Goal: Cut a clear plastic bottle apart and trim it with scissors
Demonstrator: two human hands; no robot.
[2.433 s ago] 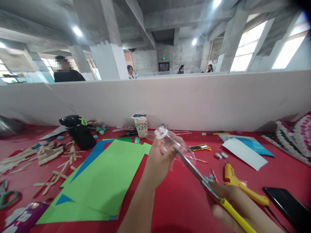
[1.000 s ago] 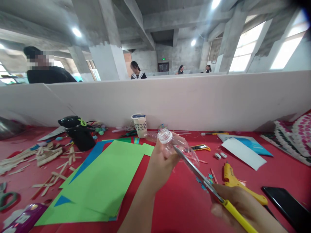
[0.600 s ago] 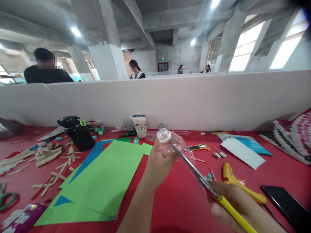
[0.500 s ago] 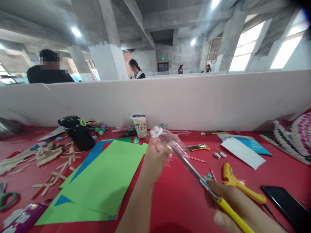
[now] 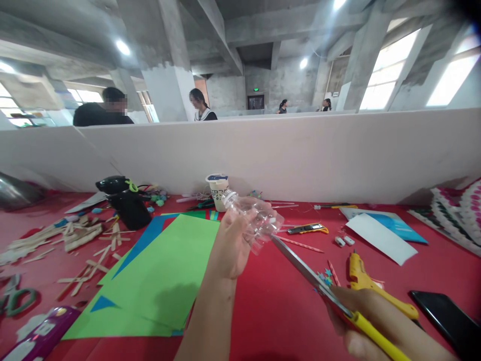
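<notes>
My left hand (image 5: 233, 240) is closed around a clear plastic bottle (image 5: 259, 214), which looks cut off at its lower end, with the ringed neck pointing up and left. In my right hand (image 5: 370, 313) is a pair of scissors (image 5: 300, 263) with long metal blades and a yellow handle. The blade tips are at the bottle's ragged lower edge; whether they touch it I cannot tell. My fingers and the frame's edge hide part of the handle.
Green paper sheets (image 5: 161, 281) lie left, near a black bottle (image 5: 130, 208) and wooden sticks (image 5: 80, 235). A paper cup (image 5: 218, 193) stands behind. Rightward are a utility knife (image 5: 308, 228), yellow glue gun (image 5: 363, 276) and phone (image 5: 445, 321). A white partition (image 5: 300, 155) runs along the back.
The plastic bottle has been pulled slightly left and turned, its neck now farther from the scissors. The scissors' tips have gone from over the bottle to its lower edge. The view has shifted slightly.
</notes>
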